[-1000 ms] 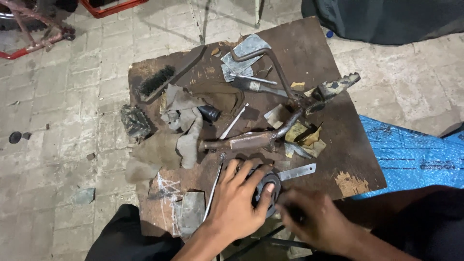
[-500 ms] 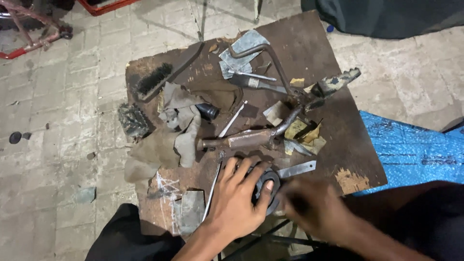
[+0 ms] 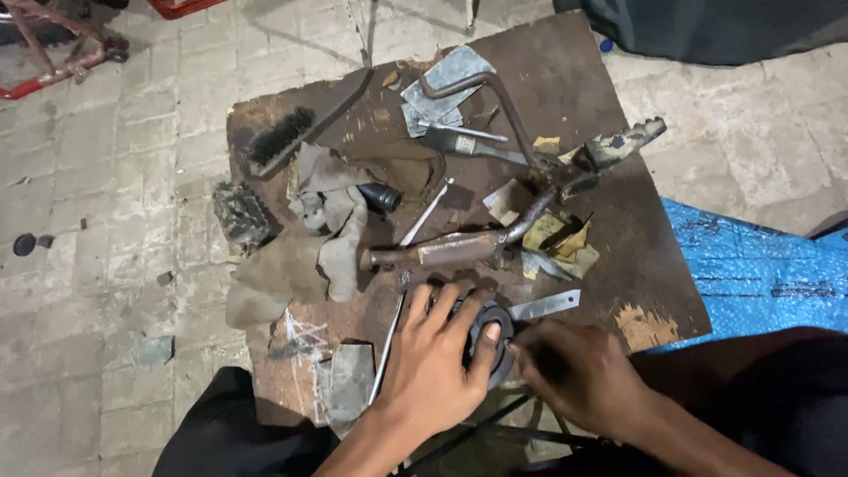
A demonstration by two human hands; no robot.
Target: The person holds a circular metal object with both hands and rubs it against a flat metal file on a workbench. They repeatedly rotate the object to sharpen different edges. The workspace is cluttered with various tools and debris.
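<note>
At the lower middle of the frame, near the front edge of the brown board point(image 3: 618, 221), a dark round disc-shaped part point(image 3: 492, 340) lies flat; the left hand point(image 3: 433, 367) is spread wide over its left side, fingers splayed and thumb pressed on its face, pinning rather than gripping it; the right hand point(image 3: 579, 371) sits just beside the disc's right rim, fingers curled narrow, and whether they pinch anything cannot be told. The disc looks stiff, fairly heavy for its size and probably greasy, so best taken by the rim with both hands; most of its left half is hidden under the palm, and its lower edge merges with dark rods below the board.
</note>
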